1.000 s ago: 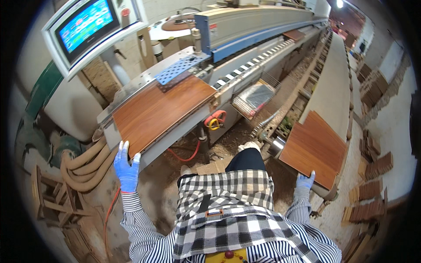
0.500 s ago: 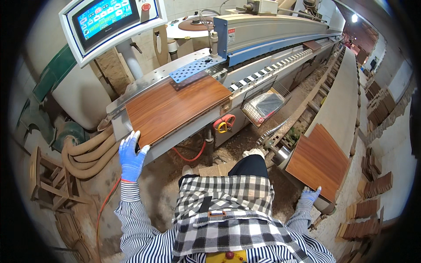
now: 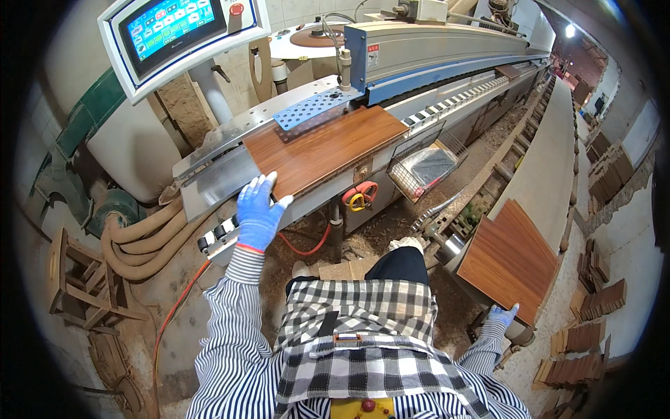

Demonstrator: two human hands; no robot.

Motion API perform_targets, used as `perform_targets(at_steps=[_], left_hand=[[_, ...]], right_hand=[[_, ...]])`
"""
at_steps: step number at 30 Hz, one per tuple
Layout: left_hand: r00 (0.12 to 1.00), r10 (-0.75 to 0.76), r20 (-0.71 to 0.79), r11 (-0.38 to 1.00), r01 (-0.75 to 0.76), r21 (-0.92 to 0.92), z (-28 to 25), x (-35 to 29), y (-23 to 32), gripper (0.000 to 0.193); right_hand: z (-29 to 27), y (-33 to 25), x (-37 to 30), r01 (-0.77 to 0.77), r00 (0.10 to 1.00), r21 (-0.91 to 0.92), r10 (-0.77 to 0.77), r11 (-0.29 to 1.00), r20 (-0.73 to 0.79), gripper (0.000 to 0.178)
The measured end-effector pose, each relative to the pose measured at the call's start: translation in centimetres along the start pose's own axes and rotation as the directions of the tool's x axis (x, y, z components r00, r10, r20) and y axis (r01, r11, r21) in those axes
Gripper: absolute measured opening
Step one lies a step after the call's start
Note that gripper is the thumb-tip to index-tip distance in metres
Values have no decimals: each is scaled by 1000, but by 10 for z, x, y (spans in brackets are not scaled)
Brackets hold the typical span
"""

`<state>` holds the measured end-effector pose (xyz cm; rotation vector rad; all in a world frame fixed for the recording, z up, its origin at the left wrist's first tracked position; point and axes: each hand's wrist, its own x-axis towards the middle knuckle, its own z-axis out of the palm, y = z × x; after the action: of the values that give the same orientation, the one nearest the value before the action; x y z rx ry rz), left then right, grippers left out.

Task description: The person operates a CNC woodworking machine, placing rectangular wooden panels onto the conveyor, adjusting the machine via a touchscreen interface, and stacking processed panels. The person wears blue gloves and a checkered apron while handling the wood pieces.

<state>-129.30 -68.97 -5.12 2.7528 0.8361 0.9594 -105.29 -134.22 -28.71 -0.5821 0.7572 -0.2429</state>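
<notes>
A brown wood-grain panel (image 3: 324, 150) lies on the bed of a long edge-banding machine (image 3: 447, 63), its far edge under a blue perforated plate (image 3: 310, 112). At the panel's near left corner is my left hand (image 3: 258, 213) in a blue-and-white glove, fingers spread and fingertips against the end edge. My right hand (image 3: 500, 318), gloved alike, is at the near edge of a second brown panel (image 3: 509, 258), fingers bent at its rim; their undersides are hidden. This panel rests on the end of a belt conveyor (image 3: 534, 167), over another board that is mostly covered.
A control screen (image 3: 174, 31) on a post stands at the far left. Below it are ribbed hoses (image 3: 139, 241) and a wooden stool frame (image 3: 87, 286). A wire basket (image 3: 427, 171) and orange-handled tool (image 3: 359, 195) hang on the machine. Stacked boards (image 3: 583, 339) line the right.
My left hand and the panel on the machine have moved right and away, baring the bed's left end and black rollers. My right hand and its panel have barely moved.
</notes>
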Motion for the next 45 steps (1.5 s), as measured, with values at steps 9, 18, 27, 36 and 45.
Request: perform_targets(at_steps=[9, 18, 27, 36, 45], left_hand=[[992, 74, 105, 989, -60, -138, 11, 18, 28, 60], [988, 139, -65, 946, -152, -288, -25, -38, 39, 54], [975, 193, 112, 930, -145, -336, -77, -105, 49, 81], [999, -11, 38, 996, 8, 86, -106, -130, -2, 70], [992, -118, -47, 982, 124, 139, -80, -86, -50, 64]], right_hand=[[8, -16, -38, 12, 987, -70, 0, 997, 163, 64], [43, -2, -109, 40, 774, -316, 170, 948, 610, 38], [191, 118, -286, -17, 364, -560, 527, 828, 768, 20], [245, 235, -377, -204, 20, -838, 858, 506, 513, 23], [238, 228, -299, -297, -107, -723, 731, 624, 674, 52]])
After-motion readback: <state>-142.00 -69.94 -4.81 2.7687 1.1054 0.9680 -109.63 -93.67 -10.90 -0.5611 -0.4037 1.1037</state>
